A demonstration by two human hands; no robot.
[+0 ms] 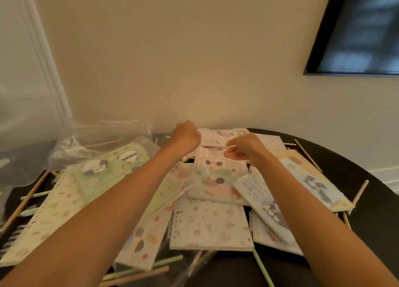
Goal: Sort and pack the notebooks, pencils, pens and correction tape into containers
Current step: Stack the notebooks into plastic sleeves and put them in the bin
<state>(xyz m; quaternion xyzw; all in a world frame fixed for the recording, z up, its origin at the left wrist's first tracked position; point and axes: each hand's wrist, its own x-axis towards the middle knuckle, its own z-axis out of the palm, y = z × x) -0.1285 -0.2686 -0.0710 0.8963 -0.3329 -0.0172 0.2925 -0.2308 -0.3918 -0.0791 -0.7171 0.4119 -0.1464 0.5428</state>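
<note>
A thin white stick [216, 146], pen or pencil too blurred to tell, was held level above the far middle of the notebook pile. The right hand [244, 149] pinched its right end between thumb and curled fingers. The left hand [186, 136] was just beside the stick's left end, its back to the camera and its fingers curled into a fist; whether they had hold of the stick or of anything else could not be told. Both bare forearms reached forward over the pile.

Under the hands lay a pink notebook [218, 178] with round dark spots, its spiral on the left. It overlapped a white notebook [210, 226] with small prints nearer the camera. A blue notebook [265, 198] leaned against the pink one's right edge, under the right forearm. To the left a green notebook [112, 168] with panda figures lay tilted over a cream notebook [49, 217]. More notebooks lay at the far edge, behind the hands.

Loose sticks poked out around the pile: a wooden pencil [26, 200] at the left, a pale green pen [262, 267] at the near edge, another pencil [307, 158] at the far right.

Everything rested on a dark round table [367, 211]. Clear plastic bags [103, 133] were heaped at the left against the wall [172, 60], and a dark screen [362, 32] hung at the upper right.
</note>
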